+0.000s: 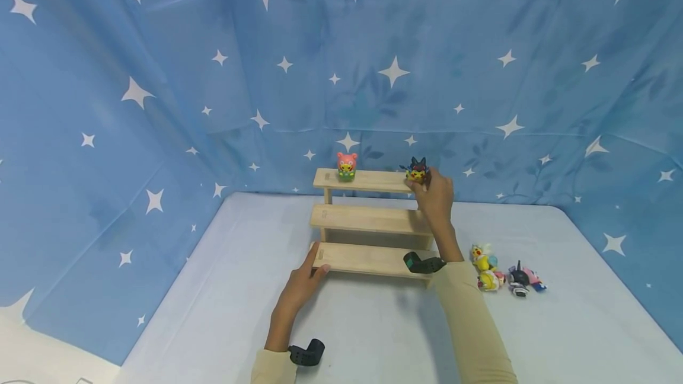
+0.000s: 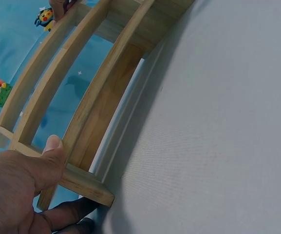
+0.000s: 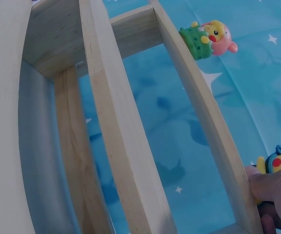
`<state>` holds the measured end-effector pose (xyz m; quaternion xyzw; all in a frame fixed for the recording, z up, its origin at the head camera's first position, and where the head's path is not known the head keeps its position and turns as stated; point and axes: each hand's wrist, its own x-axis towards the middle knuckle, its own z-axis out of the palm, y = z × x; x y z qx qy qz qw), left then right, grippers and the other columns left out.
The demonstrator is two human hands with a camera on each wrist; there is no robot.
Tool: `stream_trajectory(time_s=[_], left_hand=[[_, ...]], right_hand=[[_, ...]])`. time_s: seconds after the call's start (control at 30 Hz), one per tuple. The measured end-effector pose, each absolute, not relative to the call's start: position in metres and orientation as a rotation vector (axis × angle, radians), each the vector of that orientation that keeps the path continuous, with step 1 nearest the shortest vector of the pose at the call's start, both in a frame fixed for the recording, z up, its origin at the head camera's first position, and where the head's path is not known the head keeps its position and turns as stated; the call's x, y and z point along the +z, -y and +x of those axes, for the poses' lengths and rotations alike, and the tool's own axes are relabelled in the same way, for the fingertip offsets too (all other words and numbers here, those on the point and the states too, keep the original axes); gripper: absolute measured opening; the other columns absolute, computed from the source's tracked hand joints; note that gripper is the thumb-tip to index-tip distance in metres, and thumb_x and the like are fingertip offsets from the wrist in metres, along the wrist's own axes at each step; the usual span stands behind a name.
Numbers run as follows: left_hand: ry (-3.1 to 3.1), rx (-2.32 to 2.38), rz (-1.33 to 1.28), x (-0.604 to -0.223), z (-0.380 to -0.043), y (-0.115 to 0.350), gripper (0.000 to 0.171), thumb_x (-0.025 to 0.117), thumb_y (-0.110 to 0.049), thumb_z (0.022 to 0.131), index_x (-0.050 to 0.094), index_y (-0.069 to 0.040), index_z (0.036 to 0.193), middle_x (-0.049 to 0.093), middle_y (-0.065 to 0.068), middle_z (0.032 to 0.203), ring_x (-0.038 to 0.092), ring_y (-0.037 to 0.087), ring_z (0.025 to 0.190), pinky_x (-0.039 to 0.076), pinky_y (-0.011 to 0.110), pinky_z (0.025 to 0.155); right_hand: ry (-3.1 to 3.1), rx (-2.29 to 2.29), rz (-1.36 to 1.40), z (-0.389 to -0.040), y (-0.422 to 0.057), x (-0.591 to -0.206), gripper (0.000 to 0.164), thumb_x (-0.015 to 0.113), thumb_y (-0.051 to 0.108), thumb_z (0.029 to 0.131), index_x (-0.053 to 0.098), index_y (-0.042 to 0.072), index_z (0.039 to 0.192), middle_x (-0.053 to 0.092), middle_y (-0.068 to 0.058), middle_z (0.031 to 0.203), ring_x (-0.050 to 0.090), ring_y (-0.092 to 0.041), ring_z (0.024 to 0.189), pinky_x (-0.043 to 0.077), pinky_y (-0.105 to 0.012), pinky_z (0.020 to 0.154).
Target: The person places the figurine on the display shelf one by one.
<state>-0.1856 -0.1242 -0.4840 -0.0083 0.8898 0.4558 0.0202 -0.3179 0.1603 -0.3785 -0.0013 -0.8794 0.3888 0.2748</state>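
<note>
A three-step wooden shelf stands on the white table. At the right end of its top step, my right hand pinches a small figurine with a yellow face and a dark, pointed-eared hood. In the right wrist view, the fingertips are right at the top board beside this figurine. My left hand grips the left end of the lowest step, its thumb on the wood in the left wrist view. A pink-hooded figurine with a green body stands upright near the top step's left end.
Right of the shelf lie several more figurines: yellow ones and a dark one beside a pink piece. A blue curtain with white stars hangs behind the table and along its sides.
</note>
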Motion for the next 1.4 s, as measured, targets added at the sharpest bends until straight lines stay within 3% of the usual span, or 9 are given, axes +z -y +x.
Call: stream_trajectory(time_s=[0.27,0.5,0.6,0.77,0.97,1.13,1.23,1.4], left_hand=[[-2.759,1.408,-0.002,-0.486,-0.187,0.123,0.071,0.051,-0.048,0.098,0.025,-0.018,0.156,0.035,0.03,0.15,0.039,0.057,0.132,0.036,0.071,0.101],[-2.739,1.422,-0.014,-0.49,-0.186,0.122,0.07,0.05,-0.048,0.098,0.024,-0.019,0.157,0.035,0.027,0.152,0.038,0.055,0.134,0.035,0.07,0.103],[-2.742,1.427,-0.001,-0.489,-0.185,0.121,0.069,0.05,-0.046,0.099,0.025,-0.018,0.156,0.035,0.028,0.152,0.038,0.055,0.134,0.034,0.071,0.103],[-2.756,1.418,0.016,-0.488,-0.186,0.121,0.07,0.05,-0.047,0.099,0.024,-0.018,0.157,0.035,0.028,0.152,0.039,0.055,0.134,0.035,0.07,0.103],[-2.761,1.408,0.015,-0.486,-0.186,0.123,0.07,0.049,-0.048,0.099,0.023,-0.018,0.157,0.035,0.029,0.151,0.039,0.057,0.132,0.036,0.07,0.102],[-2.753,1.418,0.016,-0.487,-0.185,0.124,0.07,0.049,-0.047,0.099,0.023,-0.018,0.157,0.035,0.029,0.151,0.038,0.057,0.133,0.035,0.07,0.103],[-2.745,1.422,0.02,-0.487,-0.185,0.124,0.07,0.05,-0.047,0.099,0.023,-0.018,0.157,0.034,0.029,0.152,0.038,0.057,0.133,0.034,0.071,0.103],[-2.749,1.417,0.021,-0.486,-0.185,0.125,0.07,0.049,-0.047,0.099,0.022,-0.019,0.157,0.034,0.029,0.152,0.038,0.056,0.133,0.034,0.07,0.103]], right_hand=[[2.373,1.035,-0.016,-0.318,-0.162,-0.379,0.046,0.074,0.023,0.088,0.06,-0.009,0.119,0.067,-0.03,0.105,0.049,-0.041,0.098,0.041,-0.054,0.088],[2.371,0.996,-0.021,-0.314,-0.163,-0.383,0.045,0.073,0.024,0.089,0.061,-0.01,0.116,0.065,-0.029,0.097,0.049,-0.041,0.098,0.041,-0.055,0.085],[2.365,1.014,-0.028,-0.312,-0.165,-0.384,0.048,0.073,0.023,0.09,0.059,-0.01,0.122,0.066,-0.03,0.103,0.049,-0.043,0.101,0.041,-0.055,0.087],[2.334,1.126,0.003,-0.306,-0.17,-0.385,0.058,0.072,0.022,0.09,0.051,-0.008,0.135,0.063,-0.029,0.124,0.046,-0.046,0.115,0.035,-0.057,0.102],[2.267,1.213,0.124,-0.296,-0.18,-0.39,0.055,0.07,0.008,0.09,0.047,-0.009,0.137,0.06,-0.025,0.13,0.045,-0.045,0.121,0.029,-0.055,0.108],[2.232,1.172,0.145,-0.291,-0.186,-0.396,0.052,0.07,0.009,0.09,0.05,-0.006,0.136,0.063,-0.021,0.129,0.05,-0.042,0.117,0.047,-0.052,0.092],[2.189,1.17,0.162,-0.288,-0.19,-0.4,0.052,0.072,0.013,0.089,0.053,-0.004,0.134,0.066,-0.017,0.127,0.055,-0.037,0.115,0.055,-0.047,0.08],[2.106,1.263,0.16,-0.282,-0.196,-0.403,0.044,0.07,0.012,0.091,0.057,0.0,0.132,0.068,-0.013,0.123,0.062,-0.029,0.112,0.051,-0.014,0.075]])
